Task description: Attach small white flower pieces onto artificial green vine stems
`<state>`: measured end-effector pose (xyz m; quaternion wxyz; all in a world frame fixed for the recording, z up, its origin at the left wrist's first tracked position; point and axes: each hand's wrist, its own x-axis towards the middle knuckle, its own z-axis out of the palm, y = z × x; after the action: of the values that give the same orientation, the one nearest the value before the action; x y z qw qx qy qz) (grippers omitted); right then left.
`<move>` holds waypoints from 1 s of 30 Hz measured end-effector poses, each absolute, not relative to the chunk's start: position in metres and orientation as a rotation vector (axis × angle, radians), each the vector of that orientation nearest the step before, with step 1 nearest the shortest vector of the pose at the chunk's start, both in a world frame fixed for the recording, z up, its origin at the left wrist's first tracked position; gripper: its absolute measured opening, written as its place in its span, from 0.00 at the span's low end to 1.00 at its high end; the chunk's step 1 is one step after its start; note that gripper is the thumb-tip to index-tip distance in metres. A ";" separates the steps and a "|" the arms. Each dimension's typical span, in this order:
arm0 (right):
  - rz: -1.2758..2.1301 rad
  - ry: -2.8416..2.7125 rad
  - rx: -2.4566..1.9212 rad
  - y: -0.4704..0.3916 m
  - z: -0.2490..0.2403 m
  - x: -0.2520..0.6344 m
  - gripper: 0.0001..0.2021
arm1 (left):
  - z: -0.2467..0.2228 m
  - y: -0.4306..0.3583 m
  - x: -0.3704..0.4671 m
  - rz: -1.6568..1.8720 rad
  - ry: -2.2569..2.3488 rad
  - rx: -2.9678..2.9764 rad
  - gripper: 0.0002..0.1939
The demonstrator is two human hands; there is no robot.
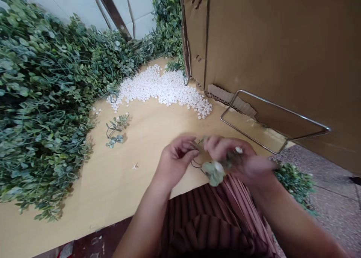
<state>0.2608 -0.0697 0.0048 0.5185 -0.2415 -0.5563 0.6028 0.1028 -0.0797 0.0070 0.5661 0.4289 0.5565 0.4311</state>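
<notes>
Just above the near edge of the table, my left hand pinches the thin stem of an artificial leaf sprig between thumb and fingers. My right hand, smeared by motion, is closed around the other part of the sprig. A small white disc-like piece shows at the right fingers, and another pale one sits by the leaves. Left of my hands, a second leaf sprig lies on the table. A heap of white disc-like pieces spreads farther back.
A large pile of artificial greenery covers the left side. At the right stands a cardboard box, with a bent metal wire frame before it. A small white scrap lies on the table. More greenery is on the floor.
</notes>
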 end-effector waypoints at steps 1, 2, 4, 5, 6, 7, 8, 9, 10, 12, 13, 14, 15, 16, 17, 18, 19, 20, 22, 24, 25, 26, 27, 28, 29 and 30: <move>1.511 -1.358 -0.426 -0.068 0.009 0.267 0.29 | 0.008 -0.077 0.100 1.048 1.289 0.933 0.13; 1.556 -1.371 -0.348 -0.066 0.013 0.271 0.32 | 0.009 -0.076 0.098 1.073 1.269 0.878 0.13; 1.576 -1.302 -0.461 -0.061 0.017 0.273 0.30 | 0.011 -0.075 0.097 1.107 1.238 0.823 0.14; 1.562 -1.241 -0.613 -0.059 0.016 0.271 0.27 | 0.011 -0.075 0.098 1.121 1.228 0.818 0.14; 1.534 -1.176 -0.777 -0.057 0.014 0.266 0.23 | 0.012 -0.075 0.100 1.130 1.226 0.828 0.14; 1.509 -1.129 -0.918 -0.056 0.010 0.260 0.20 | 0.011 -0.075 0.102 1.139 1.231 0.850 0.13; 1.506 -1.121 -0.991 -0.055 0.006 0.254 0.18 | 0.011 -0.075 0.105 1.156 1.242 0.878 0.12; 1.495 -1.125 -1.021 -0.055 0.002 0.247 0.18 | 0.010 -0.075 0.107 1.173 1.255 0.910 0.11; 1.483 -1.139 -1.015 -0.055 -0.002 0.241 0.18 | 0.009 -0.075 0.110 1.186 1.266 0.946 0.10; 1.419 -1.199 -0.971 -0.057 -0.006 0.231 0.17 | 0.007 -0.074 0.114 1.197 1.292 1.026 0.08; 1.369 -1.240 -0.949 -0.058 -0.007 0.228 0.16 | 0.006 -0.074 0.116 1.207 1.314 1.076 0.07; 1.317 -1.279 -0.936 -0.060 -0.007 0.227 0.14 | 0.006 -0.074 0.116 1.213 1.340 1.134 0.05; 1.273 -1.304 -0.935 -0.061 -0.008 0.226 0.13 | 0.005 -0.074 0.116 1.216 1.367 1.197 0.04; 1.246 -1.308 -0.943 -0.062 -0.008 0.226 0.12 | 0.006 -0.074 0.115 1.217 1.389 1.260 0.03; 1.238 -1.293 -0.956 -0.062 -0.008 0.227 0.12 | 0.007 -0.074 0.112 1.210 1.402 1.318 0.03; 1.246 -1.268 -0.973 -0.063 -0.009 0.229 0.12 | 0.008 -0.074 0.108 1.193 1.405 1.369 0.04; 1.259 -1.245 -0.993 -0.063 -0.010 0.231 0.13 | 0.011 -0.073 0.102 1.165 1.406 1.409 0.04; 1.263 -1.231 -1.012 -0.063 -0.010 0.233 0.13 | 0.014 -0.071 0.096 1.140 1.412 1.438 0.04; 1.245 -1.259 -1.038 -0.064 -0.011 0.237 0.13 | 0.021 -0.062 0.083 1.088 1.469 1.459 0.02; 1.173 -1.333 -1.066 -0.065 -0.010 0.240 0.12 | 0.027 -0.048 0.074 1.040 1.566 1.486 0.03; 1.107 -1.385 -1.085 -0.066 -0.010 0.241 0.11 | 0.029 -0.039 0.073 1.008 1.612 1.553 0.04; 1.027 -1.444 -1.107 -0.066 -0.009 0.241 0.10 | 0.029 -0.029 0.074 0.969 1.644 1.655 0.04; 0.944 -1.505 -1.129 -0.067 -0.009 0.242 0.09 | 0.028 -0.019 0.077 0.930 1.669 1.778 0.05; 0.866 -1.567 -1.149 -0.067 -0.008 0.242 0.09 | 0.026 -0.008 0.082 0.863 1.707 1.893 0.07; 0.808 -1.631 -1.164 -0.067 -0.008 0.242 0.09 | 0.023 0.002 0.087 0.793 1.759 1.978 0.09; 0.773 -1.692 -1.171 -0.067 -0.007 0.242 0.10 | 0.019 0.011 0.093 0.733 1.814 2.031 0.11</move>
<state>0.2420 -0.0674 -0.0071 0.4544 -0.4745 -0.6858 0.3132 0.0925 0.0108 0.0189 0.1600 0.7110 0.6349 0.2565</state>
